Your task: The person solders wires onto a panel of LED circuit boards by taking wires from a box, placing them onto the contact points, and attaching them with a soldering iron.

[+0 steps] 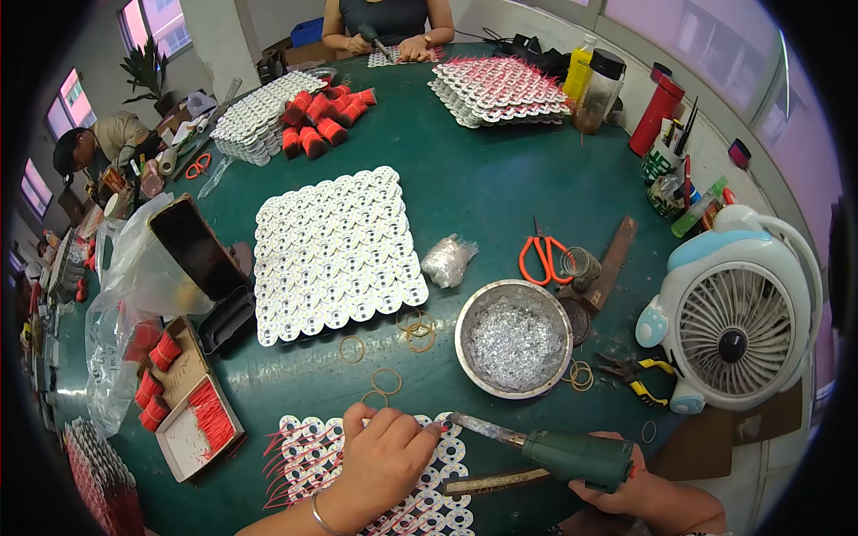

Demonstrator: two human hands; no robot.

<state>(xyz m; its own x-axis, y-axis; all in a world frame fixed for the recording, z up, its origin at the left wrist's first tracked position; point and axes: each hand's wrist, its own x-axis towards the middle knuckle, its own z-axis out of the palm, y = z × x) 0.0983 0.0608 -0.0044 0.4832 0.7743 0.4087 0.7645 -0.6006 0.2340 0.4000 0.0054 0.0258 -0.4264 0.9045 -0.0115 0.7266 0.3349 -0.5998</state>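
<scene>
Below me lies a panel of round white LED circuit boards (452,471) with thin red wires trailing off its left side. My left hand (384,460), a bangle on its wrist, rests over the panel with fingers closed; a bit of red wire (439,427) shows at the fingertips. In my right hand (617,487) is a green soldering gun (576,457). Its metal tip points left and reaches the panel's top right boards, close to my left fingertips. A wooden strip (496,481) lies under the soldering gun, beside the panel.
Ahead sits a stack of white board panels (335,255). A metal bowl of silvery bits (514,344), orange scissors (542,255), pliers (645,380) and a fan (737,330) are rightward. A box of red wires (207,420) is left. Another person (393,22) works opposite.
</scene>
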